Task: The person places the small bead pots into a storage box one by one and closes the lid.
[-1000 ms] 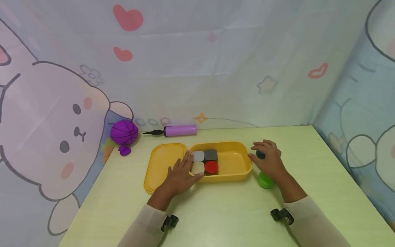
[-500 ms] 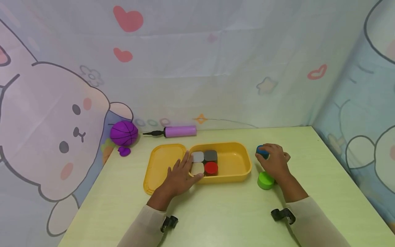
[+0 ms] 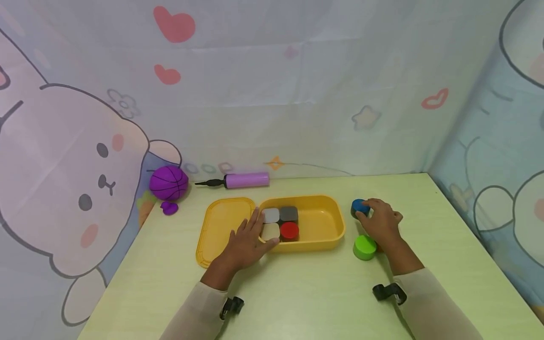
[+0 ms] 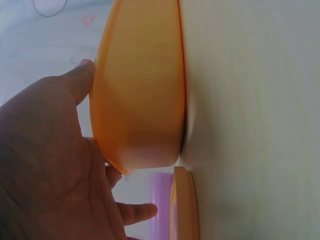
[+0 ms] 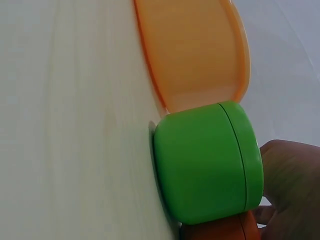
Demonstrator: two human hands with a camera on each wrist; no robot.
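A yellow plastic box (image 3: 320, 222) holds small lidded jars at its left end: a grey-white one (image 3: 271, 216), a dark grey one (image 3: 288, 214), a cream one (image 3: 270, 232) and a red one (image 3: 290, 230). My left hand (image 3: 244, 243) rests with spread fingers on the box's left end, the thumb along its near rim. My right hand (image 3: 381, 225) pinches a blue-lidded round jar (image 3: 360, 207) between thumb and fingers, right of the box. Nearer stands a green jar (image 3: 364, 247); in the right wrist view an orange jar (image 5: 220, 230) is partly hidden beside it.
A yellow lid (image 3: 223, 224) lies flat on the table left of the box, partly under my left hand. Farther back are a purple ball (image 3: 169, 183), a small purple duck (image 3: 169, 208) and a purple pump (image 3: 246, 180) along the curtain (image 3: 272, 94).
My right hand has shifted slightly right and turned around the blue-lidded jar, and its fingers have closed in on it. The left hand keeps its place on the box.
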